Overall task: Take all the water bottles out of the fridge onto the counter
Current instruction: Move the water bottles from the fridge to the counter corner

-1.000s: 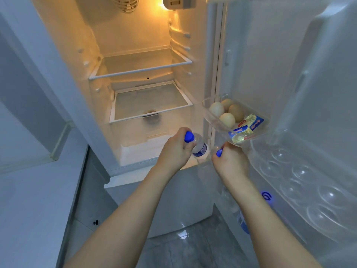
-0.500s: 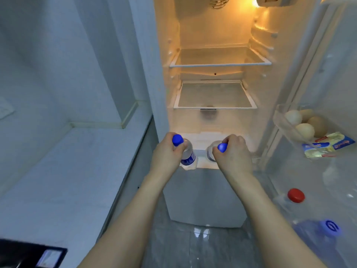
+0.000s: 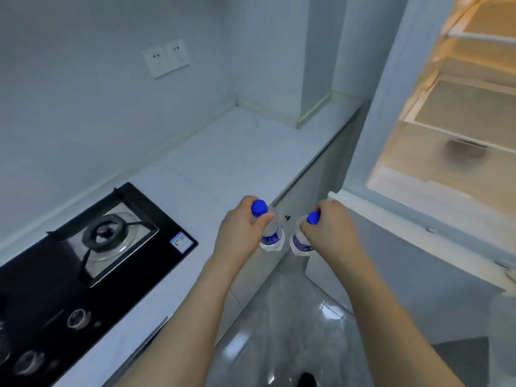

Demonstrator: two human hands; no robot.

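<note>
My left hand (image 3: 240, 233) grips a small clear water bottle (image 3: 272, 237) with a blue cap near its neck. My right hand (image 3: 331, 230) holds a second bottle of the same kind (image 3: 300, 244), also near the blue cap. Both bottles hang upright in the air just past the front edge of the white counter (image 3: 237, 155), above the floor. The open fridge (image 3: 458, 129) stands at the right, lit inside, with bare shelves in view. Its door is out of the frame.
A black gas stove (image 3: 92, 255) is set into the counter at the left. Two wall sockets (image 3: 166, 61) sit above the counter. White cabinet fronts (image 3: 301, 196) lie below the counter edge, and a glossy tiled floor (image 3: 279, 339) is underfoot.
The view has swung left from the fridge to the counter. Both hands have carried their bottles away from the fridge opening to the counter's front edge.
</note>
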